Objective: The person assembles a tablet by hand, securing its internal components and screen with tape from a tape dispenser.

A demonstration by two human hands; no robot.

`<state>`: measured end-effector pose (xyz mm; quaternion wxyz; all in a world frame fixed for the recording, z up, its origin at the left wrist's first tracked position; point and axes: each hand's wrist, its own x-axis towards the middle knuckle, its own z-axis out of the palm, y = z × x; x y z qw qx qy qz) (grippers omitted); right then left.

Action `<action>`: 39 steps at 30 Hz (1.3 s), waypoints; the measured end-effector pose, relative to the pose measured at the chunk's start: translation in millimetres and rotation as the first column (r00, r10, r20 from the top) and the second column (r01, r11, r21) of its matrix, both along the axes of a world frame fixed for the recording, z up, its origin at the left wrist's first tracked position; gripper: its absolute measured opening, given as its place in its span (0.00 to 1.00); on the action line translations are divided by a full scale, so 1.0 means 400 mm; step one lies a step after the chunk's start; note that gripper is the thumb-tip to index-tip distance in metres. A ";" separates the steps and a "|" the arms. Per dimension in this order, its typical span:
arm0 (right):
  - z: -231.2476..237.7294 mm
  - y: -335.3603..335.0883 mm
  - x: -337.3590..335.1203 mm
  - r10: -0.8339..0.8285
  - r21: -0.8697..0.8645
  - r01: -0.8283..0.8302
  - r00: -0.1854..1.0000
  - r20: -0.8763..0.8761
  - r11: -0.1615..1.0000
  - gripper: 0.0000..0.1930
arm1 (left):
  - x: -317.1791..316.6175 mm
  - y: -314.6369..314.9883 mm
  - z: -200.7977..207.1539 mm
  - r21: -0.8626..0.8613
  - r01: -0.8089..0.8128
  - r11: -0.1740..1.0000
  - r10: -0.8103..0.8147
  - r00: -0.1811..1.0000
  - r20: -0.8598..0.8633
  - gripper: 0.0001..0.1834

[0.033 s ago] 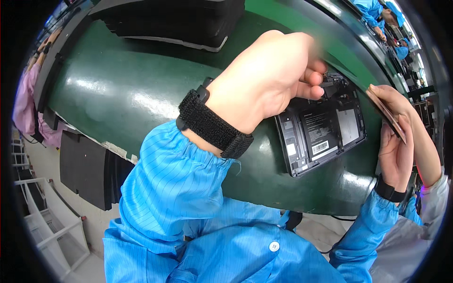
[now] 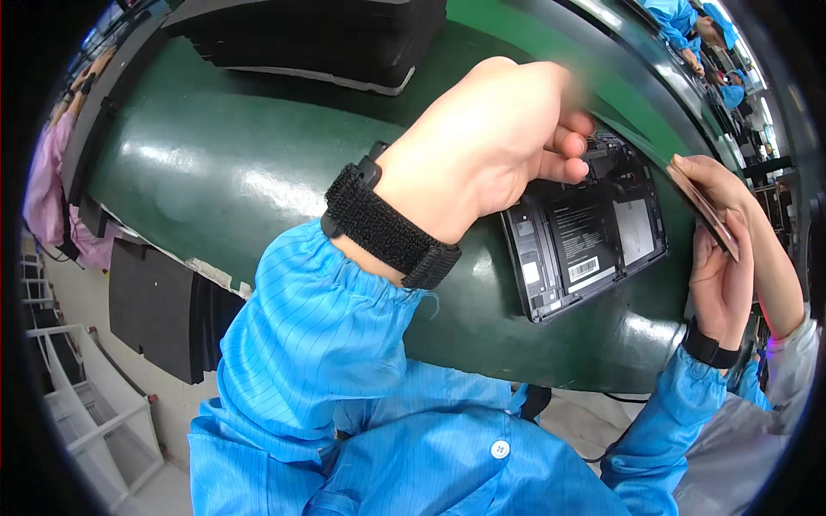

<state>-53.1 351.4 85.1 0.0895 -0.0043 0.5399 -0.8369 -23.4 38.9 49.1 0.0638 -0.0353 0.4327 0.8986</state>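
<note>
An opened laptop base (image 2: pixel 594 232) lies tilted on the green table, its black battery (image 2: pixel 581 245) and inner parts facing up. My left hand (image 2: pixel 525 138), with a black strap on its wrist, is over the base's far left part. Its fingers are curled in; the foremost part is blurred, and I cannot make out what they hold. At the right, my right hand (image 2: pixel 723 279) grips the lower end of a thin, flat brownish slab (image 2: pixel 707 211) with a dark edge. Another person's hand (image 2: pixel 714 181) has hold of the slab's upper end.
Black foam blocks (image 2: pixel 301 43) sit at the table's far left, and dark foam sheets (image 2: pixel 163 310) stand below its near left edge. The green table (image 2: pixel 215 163) curves across. A white rack (image 2: pixel 95 413) is at lower left. Other people in blue (image 2: pixel 675 21) are at far right.
</note>
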 end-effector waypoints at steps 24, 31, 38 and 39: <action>-0.113 -0.037 -0.004 -0.108 0.160 0.086 0.985 0.134 0.983 0.07 | -0.010 0.001 -0.085 -0.517 -0.094 0.851 0.107 0.994 -0.005 0.19; -0.130 -0.050 0.050 -0.001 0.098 -0.005 0.998 0.062 0.995 0.10 | 0.077 -0.059 -0.114 -0.788 -0.407 0.462 0.257 0.912 -0.320 0.08; -0.152 -0.065 0.066 -0.054 0.100 0.042 0.991 0.124 0.994 0.08 | 0.149 -0.025 -0.094 -0.665 0.082 0.743 0.100 0.968 0.231 0.15; -0.153 -0.061 0.070 -0.059 0.094 0.047 0.990 0.130 0.994 0.08 | 0.147 -0.019 -0.085 -0.657 0.101 0.747 0.080 0.968 0.239 0.15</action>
